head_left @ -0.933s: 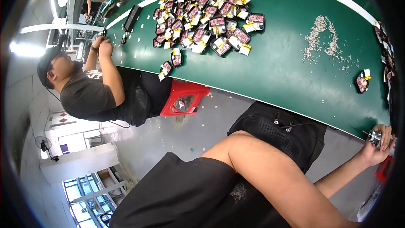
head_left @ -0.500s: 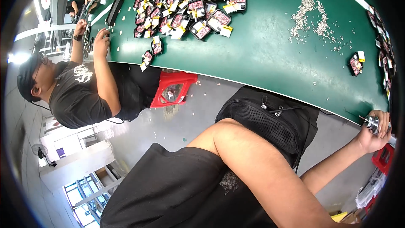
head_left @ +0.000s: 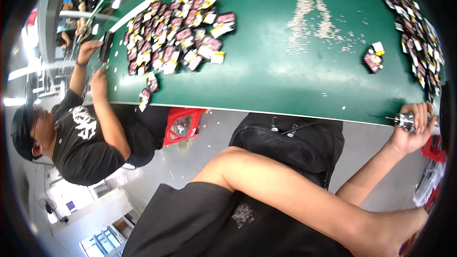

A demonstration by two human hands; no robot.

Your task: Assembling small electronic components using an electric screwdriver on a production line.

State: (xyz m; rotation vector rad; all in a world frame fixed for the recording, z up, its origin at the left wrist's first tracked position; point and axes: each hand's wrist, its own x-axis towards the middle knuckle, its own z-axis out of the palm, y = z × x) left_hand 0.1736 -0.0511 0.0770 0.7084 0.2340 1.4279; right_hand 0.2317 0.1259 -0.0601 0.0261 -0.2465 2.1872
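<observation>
My right hand (head_left: 413,126) is wrapped round a silver power screwdriver (head_left: 405,121) at the table's near right edge. Its thin bit points left over the green tabletop. My left forearm crosses in front of my body to the lower right. There my left hand (head_left: 397,235) is cut off by the picture's dark rim, and its fingers are mostly hidden. Closest to the screwdriver on the table lies a single black unit (head_left: 373,61) with a reddish face and a white-and-yellow tag. Beyond it is a loose scatter of small, slender screw-like pieces (head_left: 304,16).
A large pile of similar tagged units (head_left: 185,35) covers the table's left part. More units (head_left: 419,33) line its right end. A co-worker (head_left: 90,133) sits at the left, both hands near a black bar (head_left: 105,46). A black bag (head_left: 285,145) and red stool (head_left: 183,126) stand below the edge.
The view has shifted, so the table and piles sit farther left. My left hand has come into the picture at the lower right. My right hand still grips the screwdriver.
</observation>
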